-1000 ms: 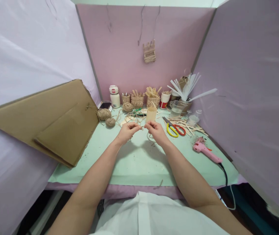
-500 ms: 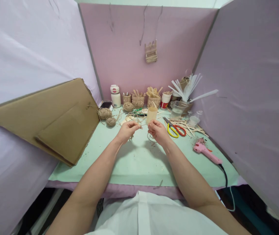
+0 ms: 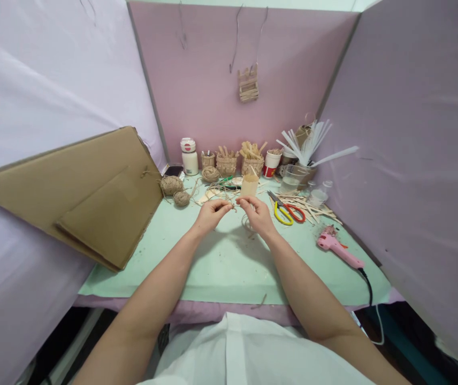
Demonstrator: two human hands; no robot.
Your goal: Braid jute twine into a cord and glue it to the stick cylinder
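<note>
My left hand (image 3: 212, 216) and my right hand (image 3: 258, 215) meet almost fingertip to fingertip above the middle of the table. Each is closed in a pinch on a thin piece of jute twine (image 3: 234, 207), whose short end shows between them. A loose loop of twine (image 3: 246, 225) shows below my right hand, partly hidden by it. Just behind the fingers stands a pale wooden cup-like holder (image 3: 249, 186). To the right of my right hand lie scissors (image 3: 284, 209) with one yellow and one red handle.
Twine balls (image 3: 172, 185) sit at the back left, beside a leaning cardboard sheet (image 3: 92, 198). Baskets of wooden sticks (image 3: 226, 167) line the back. Thin wood strips (image 3: 309, 206) and a corded pink glue gun (image 3: 339, 248) lie at right, near a clear plastic cup (image 3: 290, 181).
Half a second ago my hands drew slightly apart; now the fingertips are close together again, still pinching the twine. Objects on the table have stayed put.
</note>
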